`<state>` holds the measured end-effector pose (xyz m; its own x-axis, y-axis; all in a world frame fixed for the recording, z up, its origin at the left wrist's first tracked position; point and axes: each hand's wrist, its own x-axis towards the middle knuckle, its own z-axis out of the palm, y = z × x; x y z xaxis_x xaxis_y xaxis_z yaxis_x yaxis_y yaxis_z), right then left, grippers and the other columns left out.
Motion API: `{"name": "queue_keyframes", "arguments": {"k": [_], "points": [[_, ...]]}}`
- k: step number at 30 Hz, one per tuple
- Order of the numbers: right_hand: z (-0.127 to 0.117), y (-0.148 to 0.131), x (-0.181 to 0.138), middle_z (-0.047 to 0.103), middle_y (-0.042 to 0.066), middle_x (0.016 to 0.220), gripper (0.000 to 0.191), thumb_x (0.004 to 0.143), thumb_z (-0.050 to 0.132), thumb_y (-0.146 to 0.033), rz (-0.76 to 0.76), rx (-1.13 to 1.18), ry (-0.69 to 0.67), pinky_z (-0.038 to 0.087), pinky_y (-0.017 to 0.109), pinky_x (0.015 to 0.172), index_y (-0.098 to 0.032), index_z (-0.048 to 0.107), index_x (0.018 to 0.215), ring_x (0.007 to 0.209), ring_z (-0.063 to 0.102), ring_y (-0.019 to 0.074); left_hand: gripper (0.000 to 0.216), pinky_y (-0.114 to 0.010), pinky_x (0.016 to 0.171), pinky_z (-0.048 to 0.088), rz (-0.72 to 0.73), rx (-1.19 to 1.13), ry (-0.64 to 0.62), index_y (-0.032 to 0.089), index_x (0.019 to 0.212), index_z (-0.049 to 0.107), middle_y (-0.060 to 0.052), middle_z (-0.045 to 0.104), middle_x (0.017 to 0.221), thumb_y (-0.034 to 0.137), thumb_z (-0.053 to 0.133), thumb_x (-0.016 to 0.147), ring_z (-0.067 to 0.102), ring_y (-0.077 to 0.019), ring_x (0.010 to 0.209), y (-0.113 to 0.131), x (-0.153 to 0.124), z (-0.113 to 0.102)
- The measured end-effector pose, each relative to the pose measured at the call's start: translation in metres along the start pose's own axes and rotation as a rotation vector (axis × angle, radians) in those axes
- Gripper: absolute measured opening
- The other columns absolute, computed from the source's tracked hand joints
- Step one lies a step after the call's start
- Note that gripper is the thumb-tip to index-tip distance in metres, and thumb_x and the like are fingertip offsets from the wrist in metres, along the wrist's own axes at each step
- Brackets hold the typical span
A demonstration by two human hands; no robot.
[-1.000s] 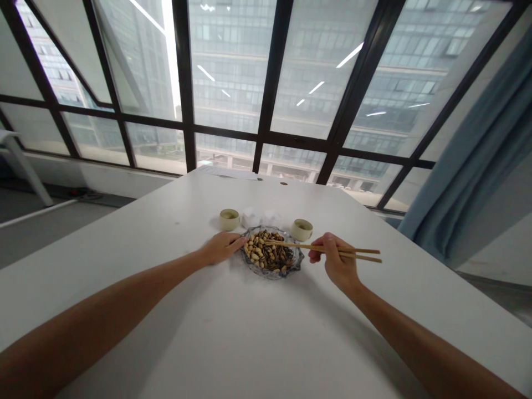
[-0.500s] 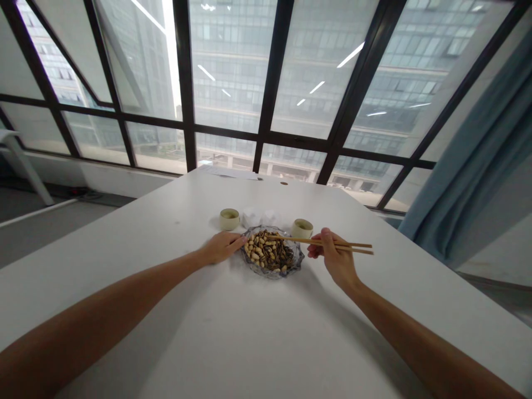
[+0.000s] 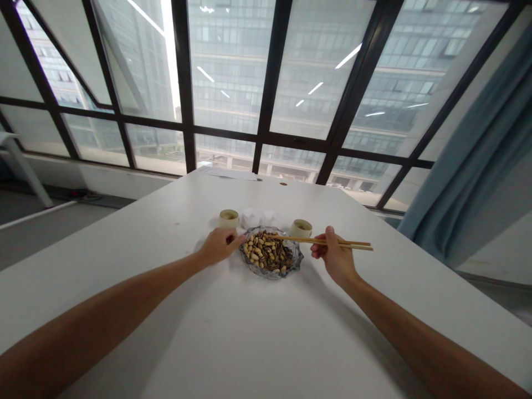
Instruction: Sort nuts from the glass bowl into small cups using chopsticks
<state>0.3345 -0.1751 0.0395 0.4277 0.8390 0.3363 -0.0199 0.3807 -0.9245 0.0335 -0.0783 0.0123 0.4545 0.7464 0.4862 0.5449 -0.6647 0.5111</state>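
My right hand (image 3: 336,256) is closed around a pair of wooden chopsticks (image 3: 361,245), right of a clear glass bowl (image 3: 272,274) with a scalloped rim. The chopsticks reach left over the bowl, their tips at the far part of the food. Peanuts (image 3: 254,252) lie on the bowl's left side and dark striped sunflower seeds (image 3: 282,256) on its right. At the bowl's left rim is my left hand (image 3: 218,245), fingers curled and thumb side against the edge; its fingertips are partly hidden.
Two pale green cups stand behind the bowl, a left cup (image 3: 228,218) and a right cup (image 3: 301,228). Crumpled white tissues (image 3: 251,217) lie between them on the white table (image 3: 249,332). Paper sheets (image 3: 228,173) and a small brown disc (image 3: 283,184) are at the far end, before the windows.
My left hand has risen slightly and its fingers have curled more at the bowl's rim. My right hand and the chopsticks have shifted only a little, the two sticks now closer together.
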Motion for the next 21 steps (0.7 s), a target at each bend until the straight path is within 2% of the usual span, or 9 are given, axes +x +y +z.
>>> {"name": "queue_keyframes", "arguments": {"k": [3,6,9,13,16,21], "points": [[-0.009,0.008,0.010,0.058,0.001,0.046,0.057,0.067,0.074,-0.072,0.098,0.073,0.052,0.042,0.021,0.032,-0.017,0.058,0.065,0.037,0.052,0.0115,0.035,-0.027,0.065,0.039,-0.001,0.104,0.266,0.020,0.069,0.048,-0.001,0.053,0.068,0.050,0.054,0.086,0.047,-0.0141,0.065,-0.006,0.004,-0.005],[-0.019,0.010,0.020,0.057,0.000,0.045,0.056,0.066,0.076,-0.070,0.155,0.098,0.049,0.040,0.020,0.030,-0.018,0.056,0.065,0.036,0.051,0.0109,0.026,-0.034,0.085,0.045,0.021,0.183,0.416,0.019,0.088,0.054,-0.008,0.060,0.091,0.044,0.060,0.083,0.056,-0.0219,0.090,-0.014,0.016,-0.012],[-0.027,0.011,0.025,0.055,0.000,0.044,0.054,0.070,0.073,-0.069,0.170,0.081,-0.072,0.038,0.021,0.029,-0.018,0.056,0.064,0.033,0.047,0.0110,0.042,-0.042,0.101,0.041,-0.016,0.233,0.386,0.018,0.109,0.054,-0.014,0.060,0.116,0.043,0.068,0.078,0.052,-0.0292,0.115,-0.027,0.031,-0.013],[-0.031,0.015,0.025,0.052,-0.001,0.040,0.052,0.071,0.071,-0.067,0.233,0.052,-0.162,0.034,0.021,0.028,-0.018,0.058,0.064,0.029,0.043,0.0105,0.069,-0.044,0.106,0.040,-0.184,0.168,0.279,0.017,0.130,0.045,-0.017,0.053,0.136,0.048,0.073,0.075,0.050,-0.0312,0.126,-0.047,0.045,-0.002],[-0.033,0.021,0.026,0.053,0.000,0.039,0.051,0.069,0.072,-0.065,0.250,0.039,-0.154,0.033,0.021,0.027,-0.017,0.059,0.063,0.028,0.044,0.0111,0.080,-0.041,0.105,0.041,-0.259,0.082,0.256,0.016,0.137,0.040,-0.018,0.052,0.141,0.053,0.073,0.075,0.052,-0.0286,0.126,-0.056,0.046,0.005],[-0.033,0.016,0.028,0.055,0.002,0.039,0.053,0.065,0.075,-0.066,0.204,0.004,-0.110,0.036,0.022,0.026,-0.018,0.056,0.059,0.028,0.047,0.0133,0.087,-0.038,0.099,0.046,-0.354,-0.002,0.183,0.013,0.141,0.038,-0.020,0.059,0.133,0.058,0.071,0.074,0.060,-0.0277,0.118,-0.056,0.039,0.007]]}}
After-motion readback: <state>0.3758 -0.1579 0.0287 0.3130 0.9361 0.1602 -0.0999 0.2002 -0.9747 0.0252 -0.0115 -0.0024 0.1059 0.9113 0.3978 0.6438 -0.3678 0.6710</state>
